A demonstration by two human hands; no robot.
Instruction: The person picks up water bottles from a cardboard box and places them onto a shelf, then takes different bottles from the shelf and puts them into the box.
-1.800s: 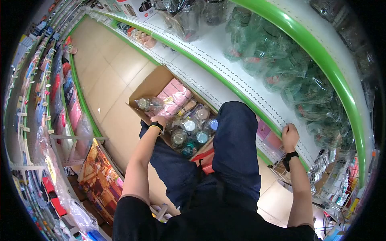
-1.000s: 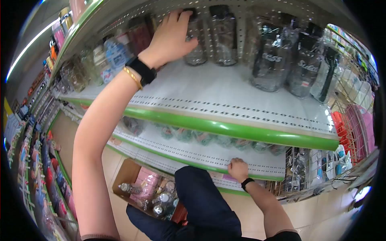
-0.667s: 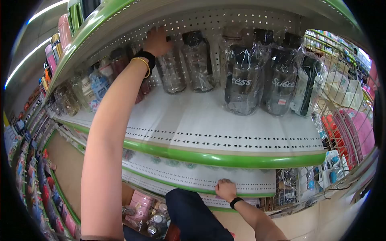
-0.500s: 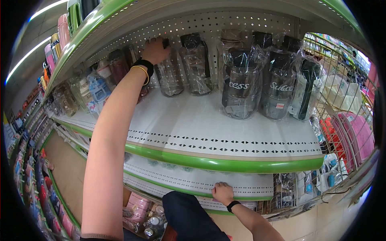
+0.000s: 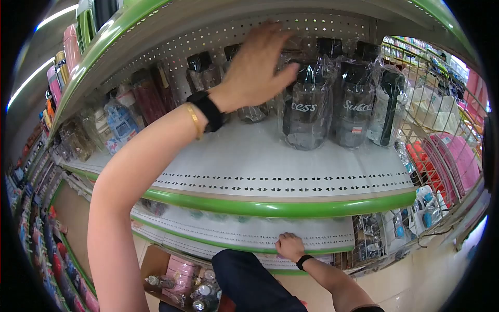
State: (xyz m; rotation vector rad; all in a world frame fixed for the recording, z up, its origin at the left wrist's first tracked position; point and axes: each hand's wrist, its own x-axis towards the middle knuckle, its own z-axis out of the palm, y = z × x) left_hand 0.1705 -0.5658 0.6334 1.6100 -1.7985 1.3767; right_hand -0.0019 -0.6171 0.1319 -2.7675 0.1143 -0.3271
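My left hand (image 5: 260, 67) is raised over the upper shelf (image 5: 249, 161), slightly blurred, with its fingers spread and nothing held. It is in front of the back row, with its thumb close to a clear bagged water bottle (image 5: 306, 117) with a black lid and white lettering. To its left stands another black-lidded bottle (image 5: 201, 70); a bottle behind the hand is partly hidden. My right hand (image 5: 290, 247) rests on the front edge of the lower shelf (image 5: 234, 234), its fingers curled at the edge.
More wrapped bottles (image 5: 356, 109) stand at the right of the shelf. Several bottles and a blue bagged item (image 5: 122, 122) stand at the left. A wire rack (image 5: 421, 114) borders the right end. Below, a cardboard box (image 5: 153, 260) with wrapped goods sits beside my leg (image 5: 244, 281).
My left hand has left the black-lidded bottle at the back and moved right, its fingers spreading. That bottle remains upright. My right hand stays at the lower shelf edge.
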